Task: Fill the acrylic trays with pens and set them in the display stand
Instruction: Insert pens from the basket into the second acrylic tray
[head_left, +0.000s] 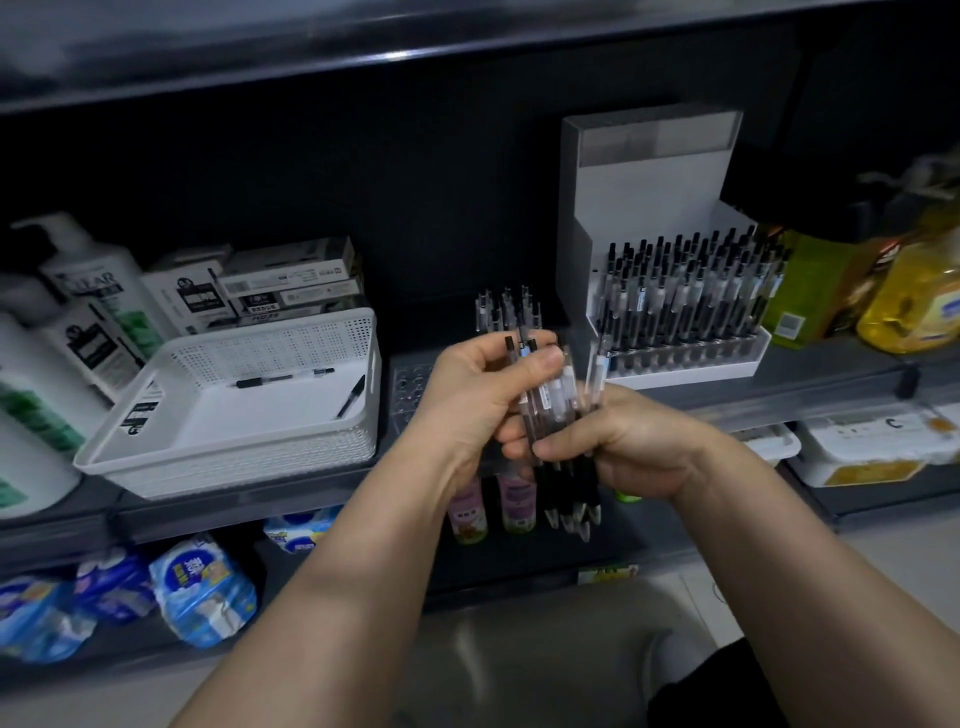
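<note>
bundle of pens (553, 410): held upright between both hands in front of the shelf, tips down. The barrels are clear, several with a pale label band. They have black rubber grip sections low down and black clips and push-buttons at the top.
left hand (480, 400): fingers and thumb curl round the upper half of the bundle, and the thumb lies across the front just below the clips.
right hand (628, 441): wraps the bundle lower down, where the black grip sections begin, directly under the left hand and touching it.
pen tips (571, 519): hang out below the right hand, slightly fanned.
acrylic tray (410, 387): clear, with rows of round holes in its top. It sits on the shelf just left of the grip, partly hidden behind the left hand.
standing pens (506, 312): a small upright cluster just above and behind the grip, buttons up. The hands hide what holds them.
display stand (649, 208): white with a tall back panel, up and to the right of the grip. Stepped rows of matching pens stand in it.
white basket (234, 441): well left of the grip, with perforated walls. Two loose pens (283, 378) lie on its floor.
</note>
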